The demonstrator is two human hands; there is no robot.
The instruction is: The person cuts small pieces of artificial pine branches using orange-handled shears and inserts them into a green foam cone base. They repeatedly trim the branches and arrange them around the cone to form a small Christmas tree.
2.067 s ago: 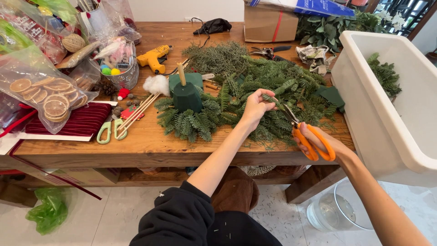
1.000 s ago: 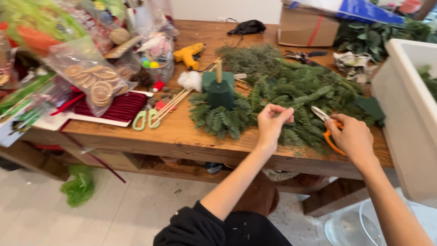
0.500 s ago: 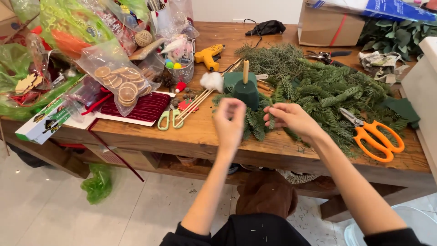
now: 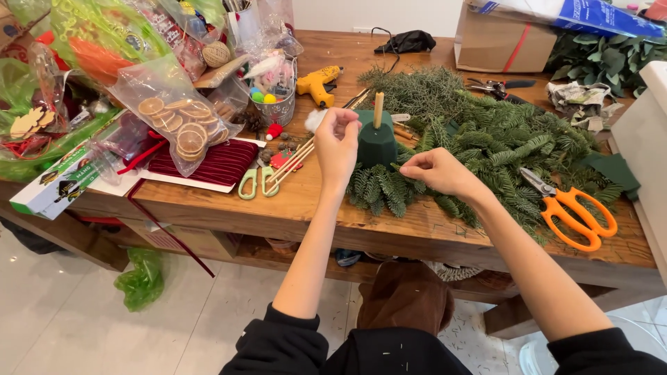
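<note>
A dark green foam block (image 4: 377, 142) with a pale candle stick (image 4: 378, 110) upright in it stands on the wooden table (image 4: 299, 208). Short fir sprigs (image 4: 379, 191) ring its base. My left hand (image 4: 338, 142) is raised just left of the block, fingertips pinched together; what they hold is hidden. My right hand (image 4: 438, 172) rests at the block's right side, its fingertips closed on a fir sprig. Orange-handled scissors (image 4: 577, 212) lie loose on the table to the right, beside a big pile of evergreen branches (image 4: 500, 132).
Green-handled scissors (image 4: 253, 184), skewers, red velvet ribbon (image 4: 208, 163) and a bag of dried orange slices (image 4: 177, 125) lie left of the block. A yellow glue gun (image 4: 317, 82) sits behind. A cardboard box (image 4: 500, 42) stands far right, a white tub (image 4: 643, 153) at the right edge.
My right hand has set the orange scissors down on the table. Both hands have moved left from the branch pile to the foam block, and the view has shifted left.
</note>
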